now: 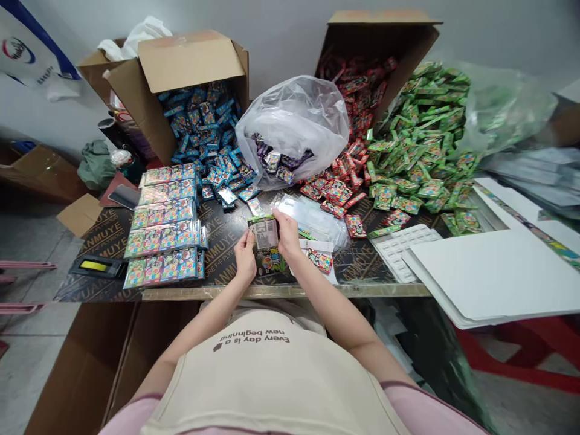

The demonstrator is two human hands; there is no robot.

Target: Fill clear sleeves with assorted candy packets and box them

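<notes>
The left hand (245, 256) and right hand (288, 234) pinch opposite sides of a dark packet (267, 246) just inside the front edge of the desk (356, 263); a loosened grip could drop it, and a leftward knock might topple the stacked packs (165, 232).

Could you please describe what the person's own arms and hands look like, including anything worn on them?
The left grip and right grip are bare hands, without gloves. The arms are uncovered up to short, pale pink sleeves, which end in a narrow, darker trim. No watch or bracelet shows at the wrists.
</notes>
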